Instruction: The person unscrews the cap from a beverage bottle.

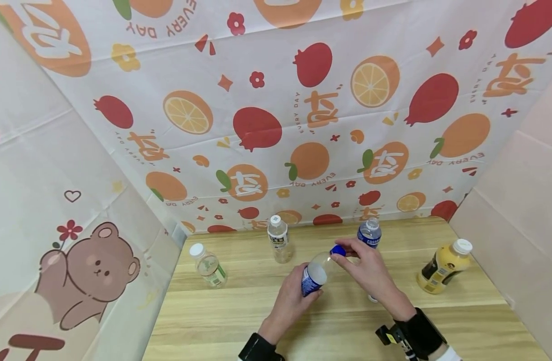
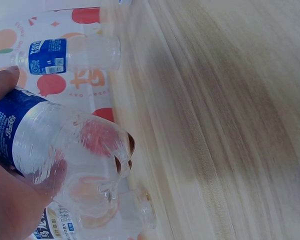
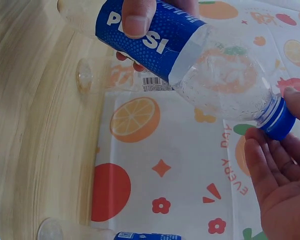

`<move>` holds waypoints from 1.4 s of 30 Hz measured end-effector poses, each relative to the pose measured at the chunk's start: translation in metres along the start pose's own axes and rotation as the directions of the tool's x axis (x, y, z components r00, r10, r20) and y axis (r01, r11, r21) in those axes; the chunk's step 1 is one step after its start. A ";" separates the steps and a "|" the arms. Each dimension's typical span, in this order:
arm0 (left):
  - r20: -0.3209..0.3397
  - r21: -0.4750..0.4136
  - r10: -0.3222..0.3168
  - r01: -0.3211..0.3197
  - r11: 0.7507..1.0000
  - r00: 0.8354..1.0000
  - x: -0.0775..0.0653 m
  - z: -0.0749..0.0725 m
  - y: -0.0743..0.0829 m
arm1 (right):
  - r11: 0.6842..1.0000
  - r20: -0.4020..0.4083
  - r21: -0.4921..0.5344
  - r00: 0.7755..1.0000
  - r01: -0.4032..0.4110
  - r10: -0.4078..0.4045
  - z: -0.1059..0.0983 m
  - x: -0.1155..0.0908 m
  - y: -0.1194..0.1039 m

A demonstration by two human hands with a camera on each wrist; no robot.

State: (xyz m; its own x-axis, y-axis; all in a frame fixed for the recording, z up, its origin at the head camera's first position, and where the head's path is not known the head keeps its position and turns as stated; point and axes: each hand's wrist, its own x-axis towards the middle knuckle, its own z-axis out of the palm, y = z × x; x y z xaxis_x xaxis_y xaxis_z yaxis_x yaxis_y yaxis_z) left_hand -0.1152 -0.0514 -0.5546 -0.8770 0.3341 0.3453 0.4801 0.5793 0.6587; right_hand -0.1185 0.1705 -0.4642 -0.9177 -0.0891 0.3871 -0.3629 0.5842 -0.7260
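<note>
A clear Pepsi bottle (image 3: 225, 82) with a blue label is held up over the table, tilted with its neck to the right in the head view. My left hand (image 1: 290, 297) grips it round the label; in the left wrist view the ridged base (image 2: 107, 165) points away from the palm. The bottle's blue cap (image 3: 281, 120) sits at the neck, pinched between the thumb and fingers of my right hand (image 1: 365, 265). Whether the cap is screwed tight I cannot tell. Just behind the right hand stands a clear bottle with a blue label (image 1: 370, 232).
On the wooden table (image 1: 222, 321) stand a green-labelled bottle (image 1: 209, 265) at left, a white-capped clear bottle (image 1: 279, 239) at the back and a yellow bottle (image 1: 444, 266) at right. A small white item (image 1: 372, 299) lies partly hidden under the right wrist. A fruit-print sheet (image 1: 285, 65) hangs behind.
</note>
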 end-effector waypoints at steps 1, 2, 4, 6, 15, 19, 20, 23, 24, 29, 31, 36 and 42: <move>-0.002 -0.001 -0.001 0.001 1.000 1.000 0.000 -0.001 0.000 | 1.000 0.007 0.007 1.000 0.017 -0.017 0.001 0.000 0.000; -0.003 -0.002 0.000 0.000 1.000 1.000 -0.001 -0.001 -0.001 | 0.999 0.014 0.012 0.999 0.033 -0.034 0.001 0.000 0.000; -0.006 -0.006 0.000 0.000 1.000 1.000 -0.001 -0.002 -0.001 | 0.998 0.024 0.027 0.998 0.057 -0.057 0.002 -0.001 0.001; -0.010 -0.010 0.002 -0.002 1.000 1.000 -0.001 -0.002 -0.001 | 0.997 0.029 0.038 0.997 0.073 -0.075 0.002 -0.001 0.002; -0.005 -0.004 -0.019 0.019 1.000 1.000 -0.003 -0.004 -0.002 | 0.988 0.076 0.089 0.988 0.127 -0.134 0.002 0.000 0.002; -0.002 0.001 -0.020 0.020 1.000 1.000 -0.002 -0.005 -0.002 | 0.987 0.107 0.110 0.985 0.121 -0.133 0.002 0.000 0.002; -0.002 -0.001 -0.019 0.019 1.000 1.000 -0.002 -0.005 -0.002 | 0.986 0.112 0.118 0.985 0.121 -0.134 0.002 0.000 0.002; 0.000 -0.008 -0.021 0.021 1.000 1.000 -0.002 -0.006 -0.002 | 0.984 0.120 0.133 0.984 0.118 -0.134 0.002 0.000 0.003; 0.000 -0.009 -0.022 0.022 1.000 1.000 -0.002 -0.006 -0.001 | 0.984 0.119 0.137 0.984 0.117 -0.133 0.002 0.000 0.003; 0.014 -0.016 -0.041 0.041 0.999 0.999 -0.001 -0.007 0.000 | 0.991 0.095 0.109 0.991 0.079 -0.089 0.002 0.001 0.001; 0.018 -0.017 -0.048 0.049 0.999 0.999 -0.001 -0.007 0.000 | 0.996 0.075 0.067 0.995 0.059 -0.064 0.002 0.002 0.000; 0.014 -0.006 -0.048 0.049 0.999 0.999 -0.001 -0.007 -0.003 | 0.999 0.023 0.008 0.999 0.032 -0.032 0.002 0.005 -0.001; 0.009 0.007 -0.039 0.039 0.999 0.999 0.000 -0.008 -0.005 | 1.000 0.003 0.012 1.000 0.014 -0.014 0.002 0.006 -0.001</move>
State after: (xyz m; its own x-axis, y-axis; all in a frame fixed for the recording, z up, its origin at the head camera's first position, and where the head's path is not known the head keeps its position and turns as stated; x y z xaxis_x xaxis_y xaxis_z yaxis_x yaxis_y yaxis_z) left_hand -0.1180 -0.0599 -0.5525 -0.8949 0.3179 0.3132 0.4456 0.5974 0.6667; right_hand -0.1239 0.1678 -0.4624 -0.9131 -0.0993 0.3955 -0.3773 0.5734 -0.7272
